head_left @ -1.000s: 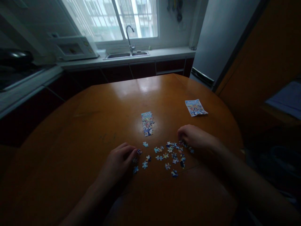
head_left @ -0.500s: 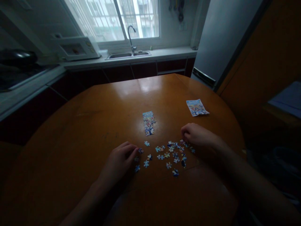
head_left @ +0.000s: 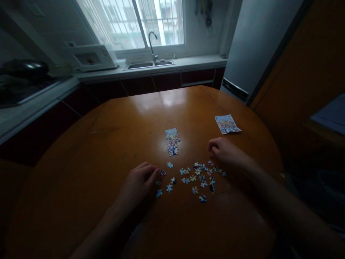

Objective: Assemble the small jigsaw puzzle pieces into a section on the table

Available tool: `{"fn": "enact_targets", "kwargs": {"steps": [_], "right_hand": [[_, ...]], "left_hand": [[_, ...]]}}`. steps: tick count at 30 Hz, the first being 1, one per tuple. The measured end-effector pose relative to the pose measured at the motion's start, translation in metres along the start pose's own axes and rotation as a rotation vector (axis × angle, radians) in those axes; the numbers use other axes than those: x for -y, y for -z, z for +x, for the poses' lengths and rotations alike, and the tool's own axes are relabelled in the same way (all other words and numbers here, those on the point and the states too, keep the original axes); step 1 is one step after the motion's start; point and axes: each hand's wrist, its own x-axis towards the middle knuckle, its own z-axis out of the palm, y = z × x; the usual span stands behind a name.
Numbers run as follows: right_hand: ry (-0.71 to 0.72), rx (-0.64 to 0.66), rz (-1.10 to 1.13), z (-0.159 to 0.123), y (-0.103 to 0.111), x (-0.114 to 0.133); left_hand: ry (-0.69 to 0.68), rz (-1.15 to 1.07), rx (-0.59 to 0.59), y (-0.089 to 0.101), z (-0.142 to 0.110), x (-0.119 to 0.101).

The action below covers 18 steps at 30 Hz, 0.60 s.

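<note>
My left hand is low over the table, thumb and fingertips drawn together right beside a small dark blue puzzle piece. Whether anything is pinched in it is hidden. My right hand is curled closed above the right end of the loose puzzle pieces, and its fingertips' contents cannot be made out. Several pieces lie scattered between the hands, with a light blue piece apart from the heap. Beyond them is a partly joined puzzle, its right edge jagged.
A creased picture sheet lies at the right on the brown wooden table. Behind the table run a counter with a sink and a white microwave. A tall fridge stands at the back right.
The view has shifted slightly. My right hand has lifted a little away from the loose pieces. My left hand stays almost still, and the joined puzzle looks the same.
</note>
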Motion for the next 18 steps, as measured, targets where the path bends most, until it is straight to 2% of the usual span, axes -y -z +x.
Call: {"fn": "enact_targets", "kwargs": {"steps": [9, 18], "right_hand": [[0.037, -0.109, 0.084, 0.004, -0.008, 0.003], [0.073, -0.236, 0.204, 0.008, -0.022, 0.001]], "left_hand": [[-0.03, -0.04, -0.082, -0.003, 0.001, 0.008], [-0.032, -0.05, -0.076, -0.001, 0.002, 0.005]]}}
